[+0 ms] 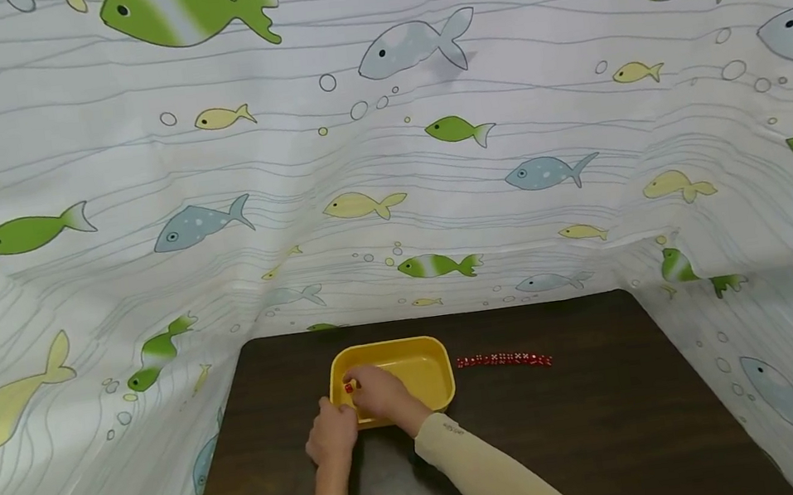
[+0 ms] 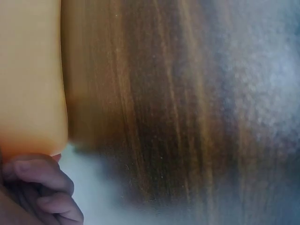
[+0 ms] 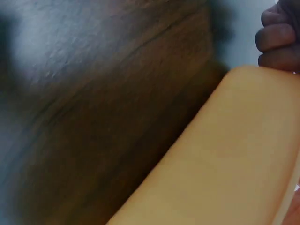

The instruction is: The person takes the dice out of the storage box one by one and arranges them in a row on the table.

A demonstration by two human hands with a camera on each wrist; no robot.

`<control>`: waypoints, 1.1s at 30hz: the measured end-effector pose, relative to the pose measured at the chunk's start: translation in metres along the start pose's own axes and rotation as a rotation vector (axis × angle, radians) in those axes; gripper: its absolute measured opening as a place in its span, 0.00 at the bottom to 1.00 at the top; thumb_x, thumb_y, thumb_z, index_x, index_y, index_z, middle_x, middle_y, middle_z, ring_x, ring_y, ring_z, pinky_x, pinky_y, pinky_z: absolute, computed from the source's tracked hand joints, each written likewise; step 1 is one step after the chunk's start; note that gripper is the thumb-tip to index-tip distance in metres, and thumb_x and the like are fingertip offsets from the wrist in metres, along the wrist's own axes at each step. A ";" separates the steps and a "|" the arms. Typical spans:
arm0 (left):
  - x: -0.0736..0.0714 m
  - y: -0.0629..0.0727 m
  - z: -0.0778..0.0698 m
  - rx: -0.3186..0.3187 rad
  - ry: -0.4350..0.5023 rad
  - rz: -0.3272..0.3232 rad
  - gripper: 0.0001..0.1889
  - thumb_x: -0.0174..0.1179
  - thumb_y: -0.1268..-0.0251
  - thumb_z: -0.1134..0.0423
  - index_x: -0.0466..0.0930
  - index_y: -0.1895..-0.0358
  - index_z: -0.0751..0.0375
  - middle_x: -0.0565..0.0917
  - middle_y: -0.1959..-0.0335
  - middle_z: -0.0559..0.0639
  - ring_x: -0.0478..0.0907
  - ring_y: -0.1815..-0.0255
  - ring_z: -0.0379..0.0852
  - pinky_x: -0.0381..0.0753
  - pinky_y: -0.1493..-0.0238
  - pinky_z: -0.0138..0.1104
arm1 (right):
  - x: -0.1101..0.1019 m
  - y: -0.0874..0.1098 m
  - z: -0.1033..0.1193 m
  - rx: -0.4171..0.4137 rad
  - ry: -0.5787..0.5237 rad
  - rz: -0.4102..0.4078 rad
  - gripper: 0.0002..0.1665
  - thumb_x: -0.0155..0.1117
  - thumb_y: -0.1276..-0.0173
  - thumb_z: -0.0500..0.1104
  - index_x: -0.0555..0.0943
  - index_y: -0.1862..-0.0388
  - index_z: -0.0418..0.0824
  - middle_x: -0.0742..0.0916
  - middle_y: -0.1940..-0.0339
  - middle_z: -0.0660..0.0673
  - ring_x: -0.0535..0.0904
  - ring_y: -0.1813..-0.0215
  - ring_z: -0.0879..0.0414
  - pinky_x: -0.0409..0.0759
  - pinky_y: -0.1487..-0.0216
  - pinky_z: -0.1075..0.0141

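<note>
A shallow yellow tray [image 1: 422,361] sits on the dark table. My left hand [image 1: 332,430] grips its front left corner, and the fingers [image 2: 47,176] look curled in the left wrist view. Reaching over the front rim, my right hand [image 1: 380,392] is inside the tray's left part. A small red die [image 1: 349,387] shows at its fingertips, pinched there. Curled fingers [image 3: 277,37] of this hand appear at the top right of the right wrist view. To the right of the tray lies a row of several red dice [image 1: 505,359] with white pips.
The dark wooden table [image 1: 600,421] extends on both sides of the tray. A white sheet [image 1: 353,144] printed with fish hangs behind the table and along both sides. Pale sleeves [image 1: 497,468] cover the forearms.
</note>
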State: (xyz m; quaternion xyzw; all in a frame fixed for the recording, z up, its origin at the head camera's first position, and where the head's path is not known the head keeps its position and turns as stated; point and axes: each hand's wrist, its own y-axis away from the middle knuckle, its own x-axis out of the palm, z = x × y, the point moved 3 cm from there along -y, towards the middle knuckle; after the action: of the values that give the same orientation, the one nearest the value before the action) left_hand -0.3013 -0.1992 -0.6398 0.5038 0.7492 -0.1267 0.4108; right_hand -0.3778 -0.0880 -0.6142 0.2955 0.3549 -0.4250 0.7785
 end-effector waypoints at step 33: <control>0.006 0.000 0.006 -0.013 0.043 -0.050 0.22 0.43 0.24 0.54 0.71 0.41 0.69 0.85 0.59 0.70 0.83 0.65 0.68 0.78 0.62 0.63 | 0.016 -0.019 0.009 -0.021 0.143 -0.012 0.14 0.71 0.29 0.44 0.86 0.45 0.49 0.89 0.57 0.55 0.79 0.62 0.59 0.83 0.50 0.62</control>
State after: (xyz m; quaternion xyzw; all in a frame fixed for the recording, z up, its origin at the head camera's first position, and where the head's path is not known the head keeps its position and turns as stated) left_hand -0.2989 -0.1989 -0.6481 0.4848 0.7711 -0.1213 0.3945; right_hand -0.3857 -0.1107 -0.6251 0.3150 0.4157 -0.4038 0.7516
